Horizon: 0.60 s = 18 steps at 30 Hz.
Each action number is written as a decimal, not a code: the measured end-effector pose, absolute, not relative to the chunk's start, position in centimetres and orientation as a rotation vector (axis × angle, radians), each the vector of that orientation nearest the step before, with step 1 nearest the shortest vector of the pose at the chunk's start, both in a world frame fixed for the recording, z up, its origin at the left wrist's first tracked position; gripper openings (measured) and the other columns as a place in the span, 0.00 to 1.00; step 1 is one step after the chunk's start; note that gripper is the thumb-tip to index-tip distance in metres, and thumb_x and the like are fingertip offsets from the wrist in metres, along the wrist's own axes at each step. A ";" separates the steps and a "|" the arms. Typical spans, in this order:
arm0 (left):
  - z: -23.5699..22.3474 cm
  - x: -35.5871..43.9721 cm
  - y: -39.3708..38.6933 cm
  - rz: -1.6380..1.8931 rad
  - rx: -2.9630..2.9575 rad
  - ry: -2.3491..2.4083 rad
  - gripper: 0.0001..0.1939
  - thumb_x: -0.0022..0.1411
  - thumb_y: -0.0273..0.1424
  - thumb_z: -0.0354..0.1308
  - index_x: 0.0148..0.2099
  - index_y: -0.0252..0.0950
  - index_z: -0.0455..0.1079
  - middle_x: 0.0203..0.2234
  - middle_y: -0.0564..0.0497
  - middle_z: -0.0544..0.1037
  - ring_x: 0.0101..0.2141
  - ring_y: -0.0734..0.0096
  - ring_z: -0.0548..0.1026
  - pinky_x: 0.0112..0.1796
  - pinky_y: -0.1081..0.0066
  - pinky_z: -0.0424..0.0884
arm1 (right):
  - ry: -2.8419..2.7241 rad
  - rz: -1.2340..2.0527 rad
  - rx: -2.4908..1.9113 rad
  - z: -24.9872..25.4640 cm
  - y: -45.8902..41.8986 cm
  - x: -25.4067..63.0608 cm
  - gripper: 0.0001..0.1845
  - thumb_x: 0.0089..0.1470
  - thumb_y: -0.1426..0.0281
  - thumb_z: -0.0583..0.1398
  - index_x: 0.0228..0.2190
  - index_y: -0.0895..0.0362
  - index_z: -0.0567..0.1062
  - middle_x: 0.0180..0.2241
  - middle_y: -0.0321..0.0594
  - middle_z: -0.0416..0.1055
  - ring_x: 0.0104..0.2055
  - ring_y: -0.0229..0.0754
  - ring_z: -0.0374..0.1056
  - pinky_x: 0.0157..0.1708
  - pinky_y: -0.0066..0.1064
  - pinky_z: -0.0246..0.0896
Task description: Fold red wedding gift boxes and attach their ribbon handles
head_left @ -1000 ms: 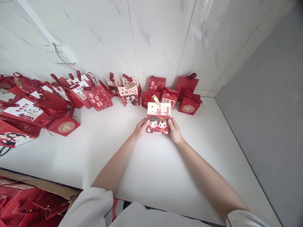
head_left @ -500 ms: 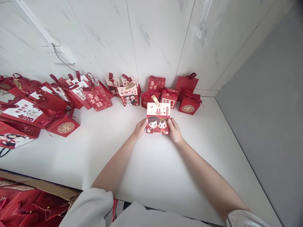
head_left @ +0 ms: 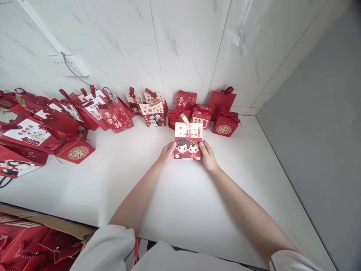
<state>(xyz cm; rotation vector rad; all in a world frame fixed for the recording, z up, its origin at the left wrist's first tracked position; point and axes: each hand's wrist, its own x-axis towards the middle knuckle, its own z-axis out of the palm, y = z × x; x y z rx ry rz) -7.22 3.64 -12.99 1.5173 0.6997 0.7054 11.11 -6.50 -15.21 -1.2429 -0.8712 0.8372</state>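
Note:
A small red-and-cream gift box (head_left: 188,141) with two cartoon figures on its front and a gold ribbon loop on top stands on the white table (head_left: 180,203). My left hand (head_left: 166,153) grips its lower left side, thumb on the front. My right hand (head_left: 208,155) grips its lower right side the same way. Both hands are closed on the box. Just behind it stand a red ribboned box (head_left: 176,114) and a small red box (head_left: 201,117).
A row of red gift bags and boxes lines the marble wall, from a square box (head_left: 225,123) at the right to a crowded pile (head_left: 42,124) at the left. A cardboard carton with more red bags (head_left: 34,241) sits below the table's near edge. A grey wall bounds the right.

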 end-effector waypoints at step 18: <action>-12.9 -7.3 3.5 0.701 1.521 0.692 0.29 0.64 0.55 0.48 0.45 0.35 0.73 0.43 0.45 0.78 0.45 0.60 0.75 0.50 0.63 0.67 | -0.893 0.803 -1.278 -15.0 -6.6 11.0 0.23 0.60 0.45 0.54 0.33 0.53 0.68 0.33 0.36 0.69 0.35 0.42 0.63 0.39 0.33 0.60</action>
